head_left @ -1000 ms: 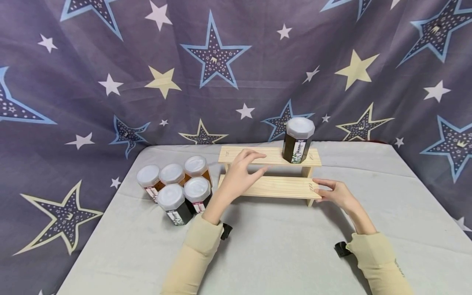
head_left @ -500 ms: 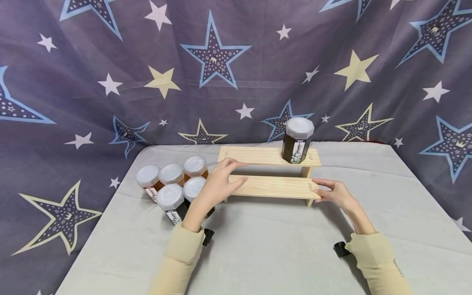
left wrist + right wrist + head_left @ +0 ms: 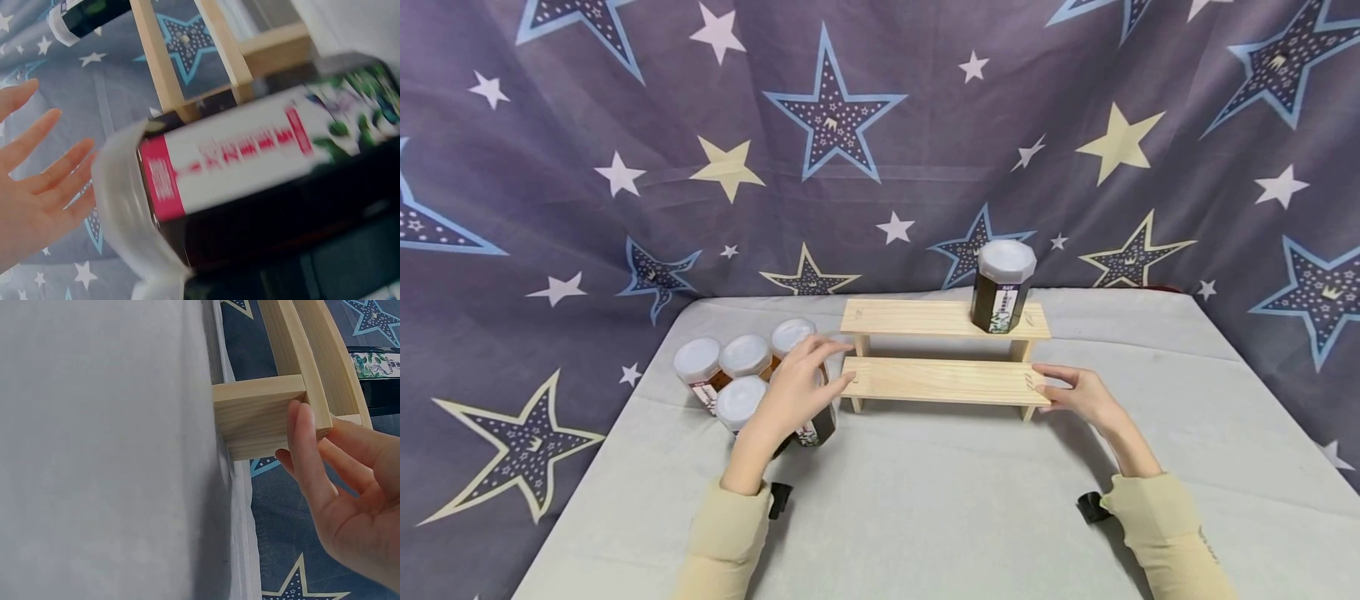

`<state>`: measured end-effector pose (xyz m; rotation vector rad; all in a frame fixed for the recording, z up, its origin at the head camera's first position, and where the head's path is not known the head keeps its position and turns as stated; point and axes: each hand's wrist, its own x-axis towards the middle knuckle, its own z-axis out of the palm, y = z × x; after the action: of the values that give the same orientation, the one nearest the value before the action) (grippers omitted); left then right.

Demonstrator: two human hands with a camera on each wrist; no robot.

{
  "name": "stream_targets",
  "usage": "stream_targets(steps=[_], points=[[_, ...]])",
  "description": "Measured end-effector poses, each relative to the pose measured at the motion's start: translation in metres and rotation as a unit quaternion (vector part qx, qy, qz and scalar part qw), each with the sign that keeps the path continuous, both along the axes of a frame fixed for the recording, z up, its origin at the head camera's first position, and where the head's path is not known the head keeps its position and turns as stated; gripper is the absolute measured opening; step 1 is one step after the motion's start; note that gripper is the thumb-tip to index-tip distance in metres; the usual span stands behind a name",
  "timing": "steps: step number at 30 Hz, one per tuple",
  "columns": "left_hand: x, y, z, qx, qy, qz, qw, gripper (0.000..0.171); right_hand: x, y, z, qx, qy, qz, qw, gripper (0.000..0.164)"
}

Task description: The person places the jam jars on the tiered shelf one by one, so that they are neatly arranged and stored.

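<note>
My left hand [image 3: 793, 387] reaches over a group of jars, fingers spread and slightly bent, holding nothing. In the left wrist view a dark jar [image 3: 237, 162] with a red-and-white label stands beside its fingers [image 3: 56, 181]. Partly hidden behind the hand are jars [image 3: 745, 357] with pale lids, some amber, some dark. My right hand [image 3: 1086, 398] pinches the right end of the two-step wooden shelf [image 3: 936, 381] at its lower board; the right wrist view shows thumb and fingertips [image 3: 303, 434] on the board's corner. One dark jar [image 3: 1002, 287] stands upright on the upper step's right side.
A pale grey cloth [image 3: 940, 492] covers the table. Behind it hangs a dark curtain [image 3: 880, 167] patterned with stars. Small black wrist devices [image 3: 1092, 507] sit under both sleeves.
My left hand has moved left and down, from in front of the upper shelf board to over the jars. The right hand stays at the shelf's end.
</note>
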<state>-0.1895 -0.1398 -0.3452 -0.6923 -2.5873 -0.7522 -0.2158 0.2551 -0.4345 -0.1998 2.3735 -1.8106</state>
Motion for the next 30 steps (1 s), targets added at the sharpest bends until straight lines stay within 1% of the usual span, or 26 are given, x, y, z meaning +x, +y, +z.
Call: stream_targets(steps=[3,8,13,16,20,23,30], points=[[0.003,-0.009,-0.002,0.006,0.0,0.007,1.0,0.036,0.0,0.0,0.0,-0.003,-0.002,0.001,1.0,0.045],[0.009,-0.022,-0.004,0.022,-0.012,0.022,0.9994,0.033,0.0,0.0,0.0,-0.009,-0.001,0.004,1.0,0.045],[0.014,-0.034,-0.005,0.037,-0.001,0.022,0.9991,0.034,0.0,0.0,0.0,-0.01,0.0,0.005,1.0,0.045],[0.017,-0.041,-0.006,0.029,0.006,0.029,0.9991,0.035,0.0,0.0,0.0,-0.008,0.0,0.003,1.0,0.045],[0.02,-0.049,-0.007,0.018,0.004,0.047,0.9987,0.035,0.0,0.0,0.0,-0.008,-0.001,0.0,1.0,0.044],[0.023,-0.055,-0.01,0.018,-0.002,0.059,0.9981,0.035,0.0,0.0,0.0,-0.005,-0.003,-0.001,1.0,0.044],[0.028,-0.068,-0.016,0.022,0.002,0.081,0.9964,0.035,0.0,-0.001,0.001,-0.002,-0.004,-0.004,1.0,0.045]])
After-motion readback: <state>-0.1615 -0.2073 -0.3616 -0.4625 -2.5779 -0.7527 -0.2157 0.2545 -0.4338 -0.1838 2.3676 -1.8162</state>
